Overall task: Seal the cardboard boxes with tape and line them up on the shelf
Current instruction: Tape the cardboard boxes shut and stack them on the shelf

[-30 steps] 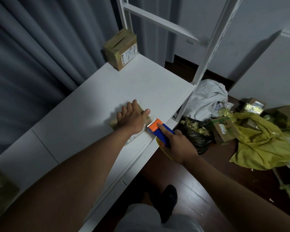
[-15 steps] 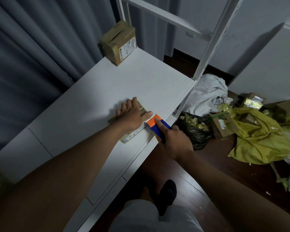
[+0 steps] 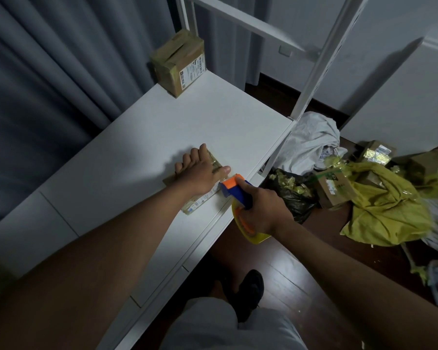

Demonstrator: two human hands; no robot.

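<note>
Cardboard box (image 3: 200, 195) flat under left hand (image 3: 202, 173) grip, fingers straight, right hand (image 3: 261, 210) clasping tape dispenser (image 3: 235, 190) beside it

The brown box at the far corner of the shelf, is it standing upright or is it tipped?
Tipped. The far box leans on the white shelf, its taped top slanting toward the curtain, one lower edge down.

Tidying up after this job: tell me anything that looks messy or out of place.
The floor right of the shelf is cluttered: a crumpled white cloth, a black bag of yellowish scraps, a rumpled yellow sheet and loose boxes lie heaped together. On the shelf, the far box sits turned at an angle.
</note>
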